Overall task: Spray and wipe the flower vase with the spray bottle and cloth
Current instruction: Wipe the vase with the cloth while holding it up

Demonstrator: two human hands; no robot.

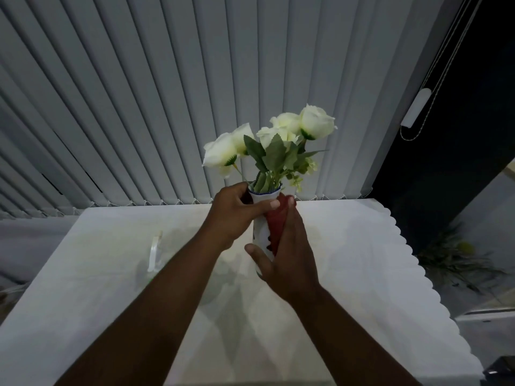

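A white flower vase (259,232) with a blue rim holds white roses (316,122) and green leaves, lifted over the table's middle. My left hand (234,213) grips the vase just under its rim. A red cloth (277,222) is pressed against the vase's right side by my right hand (287,254), with its thumb across the front. The vase's lower part is hidden behind my right hand. A clear spray bottle (155,253) stands on the table to the left, faint and hard to make out.
The table (348,260) wears a white cloth with a scalloped right edge. Grey vertical blinds (167,107) hang behind it, with a cord and weight (416,107) at the right. A potted plant (457,257) sits on the floor at the right.
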